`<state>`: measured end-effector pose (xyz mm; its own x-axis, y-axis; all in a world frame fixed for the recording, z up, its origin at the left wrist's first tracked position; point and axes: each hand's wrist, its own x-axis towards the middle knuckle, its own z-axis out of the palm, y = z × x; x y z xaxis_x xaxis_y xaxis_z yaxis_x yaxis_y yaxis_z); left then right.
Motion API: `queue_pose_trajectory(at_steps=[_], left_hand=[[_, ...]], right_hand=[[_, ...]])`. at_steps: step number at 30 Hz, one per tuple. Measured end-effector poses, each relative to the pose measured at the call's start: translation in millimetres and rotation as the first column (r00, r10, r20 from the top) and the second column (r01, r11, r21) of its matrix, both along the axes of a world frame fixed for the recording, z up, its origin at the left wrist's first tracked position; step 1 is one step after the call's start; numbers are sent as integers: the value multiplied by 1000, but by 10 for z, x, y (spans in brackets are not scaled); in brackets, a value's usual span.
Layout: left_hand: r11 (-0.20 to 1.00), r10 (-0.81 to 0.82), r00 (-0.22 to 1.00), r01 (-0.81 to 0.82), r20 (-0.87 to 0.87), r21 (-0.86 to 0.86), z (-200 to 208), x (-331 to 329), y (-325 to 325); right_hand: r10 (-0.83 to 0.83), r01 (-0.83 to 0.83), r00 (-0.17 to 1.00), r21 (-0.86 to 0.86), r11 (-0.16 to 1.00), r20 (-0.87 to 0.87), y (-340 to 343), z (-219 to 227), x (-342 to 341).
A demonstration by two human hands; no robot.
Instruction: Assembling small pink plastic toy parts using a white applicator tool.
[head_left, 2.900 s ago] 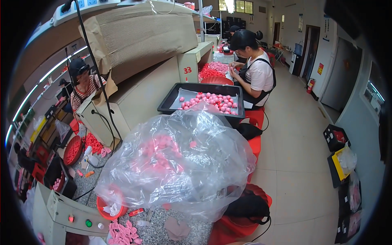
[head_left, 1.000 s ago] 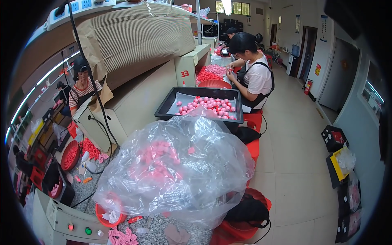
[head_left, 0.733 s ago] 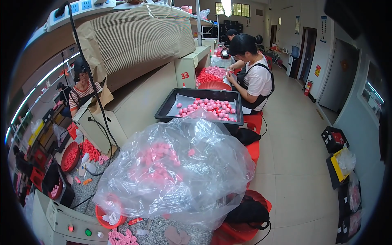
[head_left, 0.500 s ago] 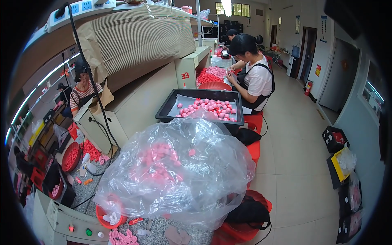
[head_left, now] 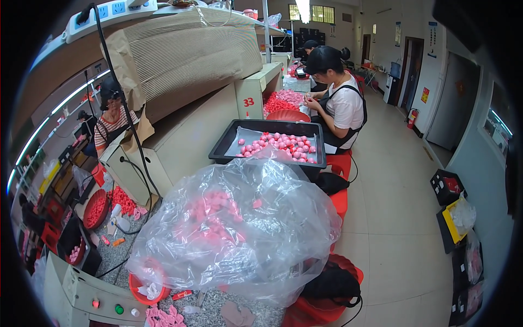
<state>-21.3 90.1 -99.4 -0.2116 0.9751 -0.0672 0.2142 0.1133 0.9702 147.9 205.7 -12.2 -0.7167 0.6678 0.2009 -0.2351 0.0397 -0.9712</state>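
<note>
Neither my left hand nor my right hand shows in the head view. Closest in front lies a large clear plastic bag [head_left: 283, 229] with pink pieces [head_left: 215, 218] inside, spread over the speckled worktop [head_left: 261, 315]. Behind it stands a black tray [head_left: 223, 148], lined with pale sheet and holding many pink balls [head_left: 280, 141]. A red basket [head_left: 158, 297] with white scraps sits partly under the bag's left side. Pink fabric scraps [head_left: 165, 316] lie at the near edge, next to a grey-pink piece of cloth [head_left: 237, 314].
A co-worker [head_left: 340, 103] sits beyond the tray at the same bench row. Red stools [head_left: 339, 204] line the right side, one with a black bag [head_left: 332, 283]. A black cable [head_left: 128, 117] hangs at left. Black crates [head_left: 447, 188] stand along the right wall.
The seated co-worker's hands have lowered a little. The view has shifted very slightly; the bag, tray and worktop things stay as they were.
</note>
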Motion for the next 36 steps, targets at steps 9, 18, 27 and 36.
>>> queue_pose_trajectory(at_steps=[9,18,27,36], left_hand=[[968,222,971,-209,89,-136,10,102,24],[993,116,986,-111,121,-46,47,77,-3],[995,83,996,-81,42,-53,-106,8,36],[987,15,995,2,-102,161,-65,-52,251]], right_hand=[[2,-2,999,-9,1000,51,32,11,19],[-6,6,999,-13,1000,33,-15,0,7],[-12,12,1000,-1,1000,-1,25,-26,6],[-27,27,1000,36,999,11,1,39,1]])
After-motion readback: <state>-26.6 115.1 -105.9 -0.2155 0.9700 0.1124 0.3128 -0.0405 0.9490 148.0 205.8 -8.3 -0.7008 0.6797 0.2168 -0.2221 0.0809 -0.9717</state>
